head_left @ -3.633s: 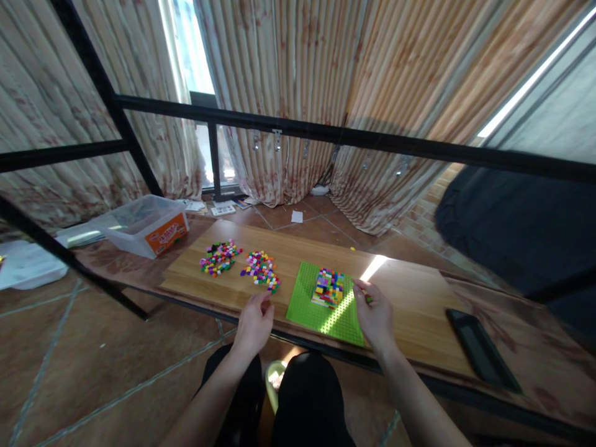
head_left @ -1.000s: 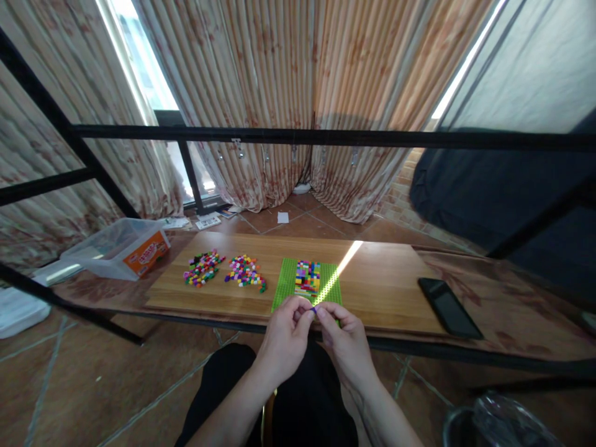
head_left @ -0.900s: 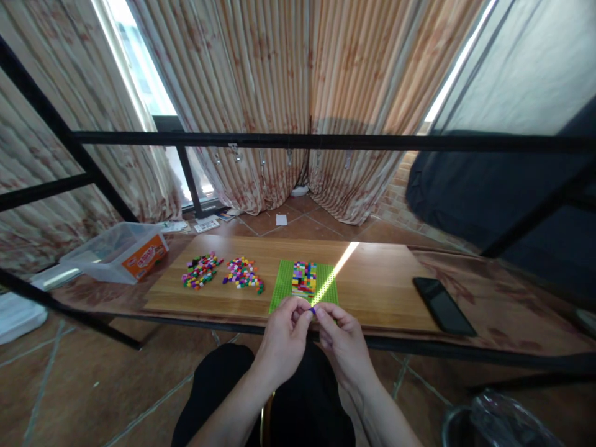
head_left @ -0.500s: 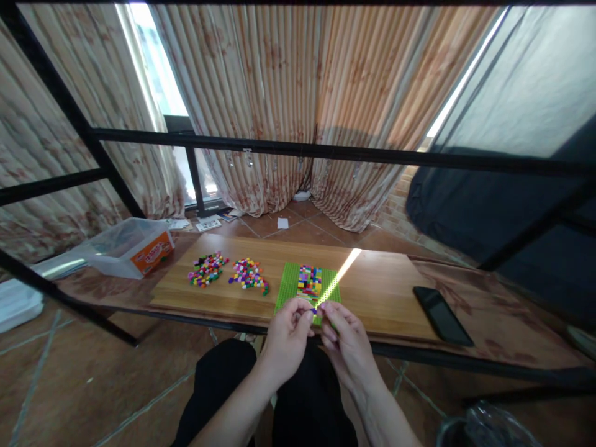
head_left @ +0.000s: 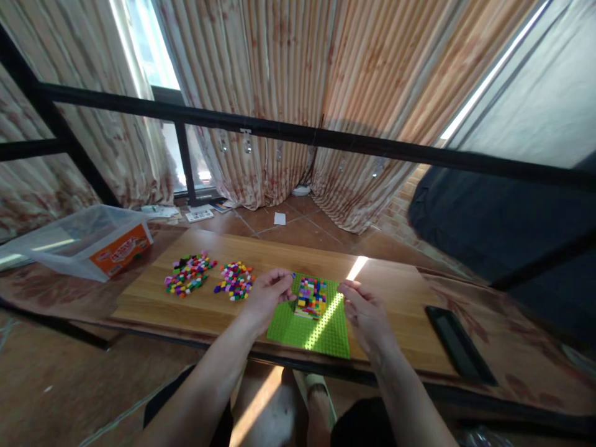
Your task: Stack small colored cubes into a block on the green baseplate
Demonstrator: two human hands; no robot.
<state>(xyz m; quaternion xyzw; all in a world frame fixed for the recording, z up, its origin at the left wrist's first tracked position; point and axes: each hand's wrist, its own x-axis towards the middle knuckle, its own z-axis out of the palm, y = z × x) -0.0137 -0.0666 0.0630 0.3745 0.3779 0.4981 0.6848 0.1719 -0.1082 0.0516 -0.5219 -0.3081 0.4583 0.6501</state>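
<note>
A green studded baseplate lies near the front edge of the wooden board, with a block of multicoloured toy bricks built up on it. My left hand is over the plate's left side, thumb and finger pinched on a small purple brick. My right hand is at the plate's right edge, its fingers pressed together; whatever they may hold is hidden. A band of sunlight crosses the plate between the hands.
Two piles of loose bricks, a farther-left pile and a nearer pile, lie on the wooden board. A clear plastic bin with an orange label stands left. A black phone lies right. A black metal bar crosses ahead.
My hands have moved apart and forward from the plate's front edge, left hand to the left with the purple brick, right hand to the right. The camera view has shifted, uncovering the plate's front.
</note>
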